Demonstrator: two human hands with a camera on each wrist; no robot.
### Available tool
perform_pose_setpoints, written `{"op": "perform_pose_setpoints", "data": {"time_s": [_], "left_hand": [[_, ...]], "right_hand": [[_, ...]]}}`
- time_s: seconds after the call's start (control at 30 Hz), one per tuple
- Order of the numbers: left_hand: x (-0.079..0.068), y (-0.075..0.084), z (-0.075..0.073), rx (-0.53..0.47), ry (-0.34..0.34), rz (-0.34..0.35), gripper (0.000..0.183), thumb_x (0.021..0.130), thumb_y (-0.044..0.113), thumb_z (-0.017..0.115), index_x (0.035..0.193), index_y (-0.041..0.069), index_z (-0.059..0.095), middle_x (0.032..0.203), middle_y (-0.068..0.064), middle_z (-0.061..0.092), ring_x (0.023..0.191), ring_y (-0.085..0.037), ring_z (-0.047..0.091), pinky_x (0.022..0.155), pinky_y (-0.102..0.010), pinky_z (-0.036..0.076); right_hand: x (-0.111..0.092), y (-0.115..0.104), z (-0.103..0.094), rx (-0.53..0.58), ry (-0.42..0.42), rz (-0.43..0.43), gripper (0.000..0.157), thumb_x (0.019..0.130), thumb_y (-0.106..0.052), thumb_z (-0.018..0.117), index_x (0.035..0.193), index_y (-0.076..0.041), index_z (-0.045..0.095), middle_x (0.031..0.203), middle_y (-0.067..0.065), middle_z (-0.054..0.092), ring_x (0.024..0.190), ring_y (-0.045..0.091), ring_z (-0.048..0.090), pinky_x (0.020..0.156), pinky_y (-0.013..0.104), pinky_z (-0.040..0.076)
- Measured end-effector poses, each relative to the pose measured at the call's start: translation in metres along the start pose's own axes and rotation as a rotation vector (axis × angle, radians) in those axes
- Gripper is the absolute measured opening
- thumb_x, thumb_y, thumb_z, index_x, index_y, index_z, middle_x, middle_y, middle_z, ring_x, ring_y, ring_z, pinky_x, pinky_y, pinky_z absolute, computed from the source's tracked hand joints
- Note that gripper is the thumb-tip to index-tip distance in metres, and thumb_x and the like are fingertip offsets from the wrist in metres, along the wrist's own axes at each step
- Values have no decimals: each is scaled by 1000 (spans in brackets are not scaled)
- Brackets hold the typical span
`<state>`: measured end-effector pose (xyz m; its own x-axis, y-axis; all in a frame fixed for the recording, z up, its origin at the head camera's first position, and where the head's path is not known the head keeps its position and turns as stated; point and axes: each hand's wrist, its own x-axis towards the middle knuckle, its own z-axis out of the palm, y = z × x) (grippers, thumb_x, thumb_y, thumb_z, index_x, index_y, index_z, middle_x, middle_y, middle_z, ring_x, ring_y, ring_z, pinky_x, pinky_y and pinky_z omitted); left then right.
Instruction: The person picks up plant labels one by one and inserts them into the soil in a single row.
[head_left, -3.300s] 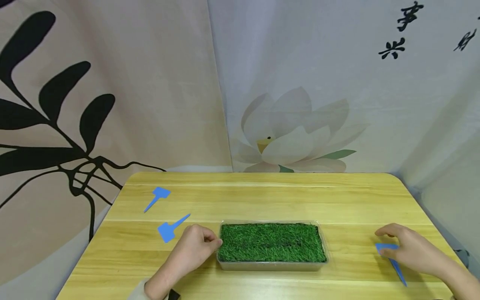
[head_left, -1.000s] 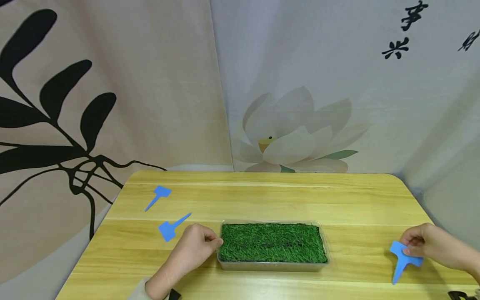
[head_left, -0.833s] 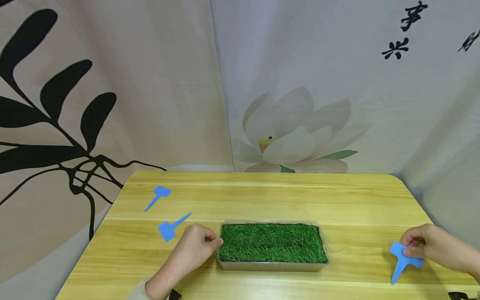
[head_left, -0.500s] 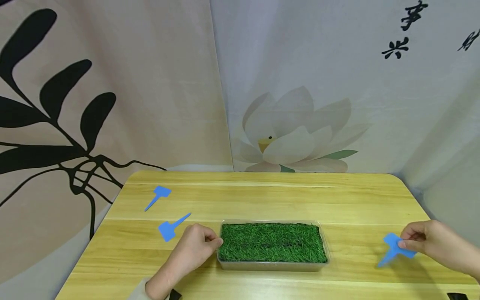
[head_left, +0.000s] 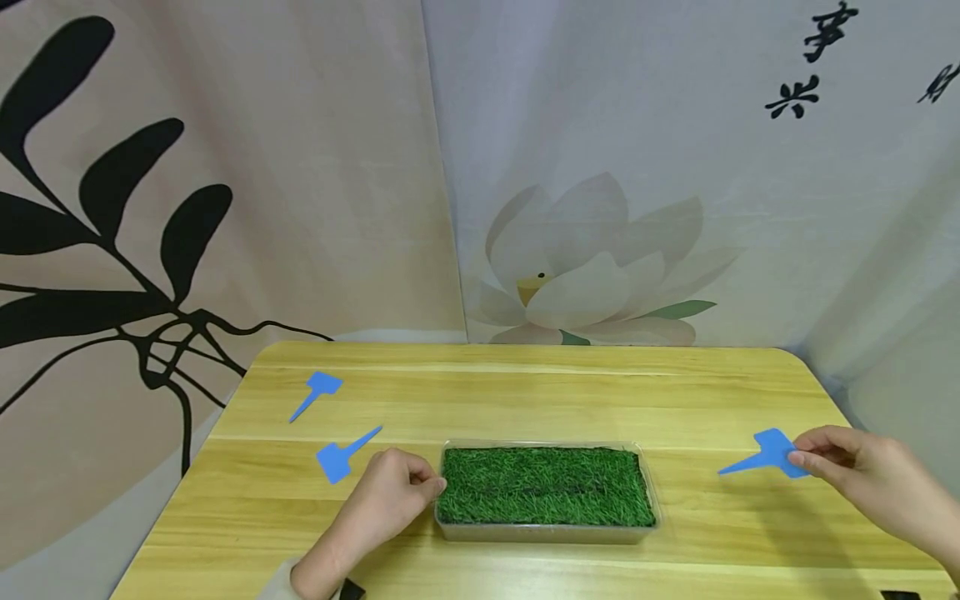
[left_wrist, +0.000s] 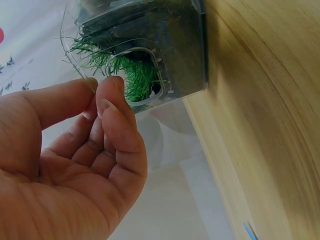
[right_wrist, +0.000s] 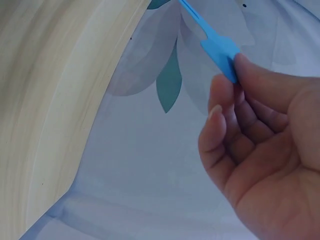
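My right hand [head_left: 873, 475] pinches the wide head of a blue T-shaped plant label [head_left: 772, 454] between thumb and fingers, above the table's right side. Its pointed stem aims left; in the right wrist view the label [right_wrist: 220, 52] extends up and left from the fingertips. With thumb and index finger, my left hand [head_left: 386, 496] pinches the left rim of a clear plastic box [head_left: 547, 533] filled with green artificial grass [head_left: 543, 487]. The left wrist view shows the left hand [left_wrist: 95, 155] at the box's edge, grass poking through an opening in the end wall.
Two more blue plant labels lie on the wooden table [head_left: 525, 392] at the left: one label [head_left: 322, 385] farther back, another label [head_left: 336, 462] near my left hand. Behind the table hangs a printed curtain [head_left: 337, 167].
My right hand has picked the blue label up off the table. Its stem has swung from pointing down towards me to pointing left. The left hand stays on the box rim.
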<state>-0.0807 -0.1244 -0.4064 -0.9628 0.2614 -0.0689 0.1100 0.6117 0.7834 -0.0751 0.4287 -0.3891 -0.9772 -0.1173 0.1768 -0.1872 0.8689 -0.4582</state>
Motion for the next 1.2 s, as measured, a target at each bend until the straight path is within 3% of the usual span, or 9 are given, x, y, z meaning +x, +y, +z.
{"op": "perform_pose_setpoints", "data": {"time_s": [0.4, 0.67, 0.93, 1.2], "left_hand": [[-2, 1, -1, -5, -27, -7, 27, 96, 6, 73, 70, 13, 69, 54, 10, 44, 50, -4, 34, 47, -20, 31], [-2, 0, 1, -14, -15, -9, 23, 95, 6, 73, 74, 13, 72, 55, 9, 48, 49, -4, 36, 46, -20, 32], [-2, 0, 2, -19, -8, -26, 22, 95, 7, 73, 74, 13, 72, 56, 8, 50, 50, -5, 38, 45, -20, 33], [-2, 0, 3, -31, -13, -36, 22, 96, 8, 73, 74, 12, 72, 56, 7, 49, 49, -6, 37, 45, -20, 31]], "right_hand": [[-3, -23, -1, 40, 167, -60, 14, 93, -2, 78, 99, -15, 75, 80, -20, 66, 69, -1, 54, 54, 20, 34], [-1, -34, -1, 77, 258, -95, 22, 92, 4, 76, 100, -17, 75, 85, -21, 68, 74, -7, 54, 55, 16, 38], [0, -49, 1, 122, 330, -146, 23, 89, 6, 78, 99, -15, 75, 83, -19, 67, 78, -12, 54, 62, 11, 41], [3, -62, 10, 158, 369, -192, 25, 85, 11, 80, 98, -10, 76, 85, -19, 68, 80, -11, 53, 59, 11, 41]]}}
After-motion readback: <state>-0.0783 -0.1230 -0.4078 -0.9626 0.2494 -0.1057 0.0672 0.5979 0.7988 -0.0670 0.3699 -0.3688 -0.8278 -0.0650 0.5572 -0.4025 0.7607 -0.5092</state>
